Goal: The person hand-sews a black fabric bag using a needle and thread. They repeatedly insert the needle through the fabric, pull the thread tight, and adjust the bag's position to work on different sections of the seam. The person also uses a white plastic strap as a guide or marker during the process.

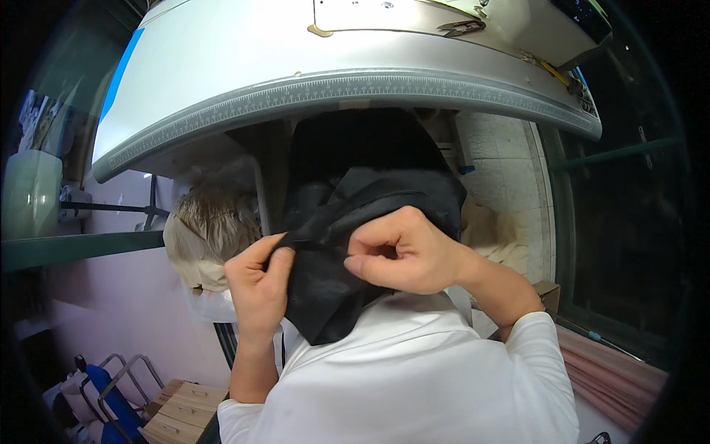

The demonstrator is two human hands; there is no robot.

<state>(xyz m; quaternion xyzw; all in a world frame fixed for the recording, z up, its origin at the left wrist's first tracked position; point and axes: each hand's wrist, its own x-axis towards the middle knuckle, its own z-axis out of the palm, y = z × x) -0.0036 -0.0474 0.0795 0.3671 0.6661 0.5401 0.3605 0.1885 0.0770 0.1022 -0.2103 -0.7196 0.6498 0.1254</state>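
A piece of black cloth (377, 200) lies over my lap, running in folds from the table's front edge towards my white shirt. My left hand (259, 277) is closed on the cloth's left side, pinching an edge of it between thumb and fingers. Over the middle of the cloth, my right hand (407, 251) is closed, its thumb and forefinger curled towards each other. Whatever its fingertips hold, if anything, is too small to make out.
Ahead is a white table (222, 59) with a grey ruler-marked edge (355, 85). Thread snips (462, 28) lie on it, near a yellow-handled tool (555, 72). Beige cloth (211, 229) is heaped in a bin on the left. A wooden drawer unit (185, 411) stands at lower left.
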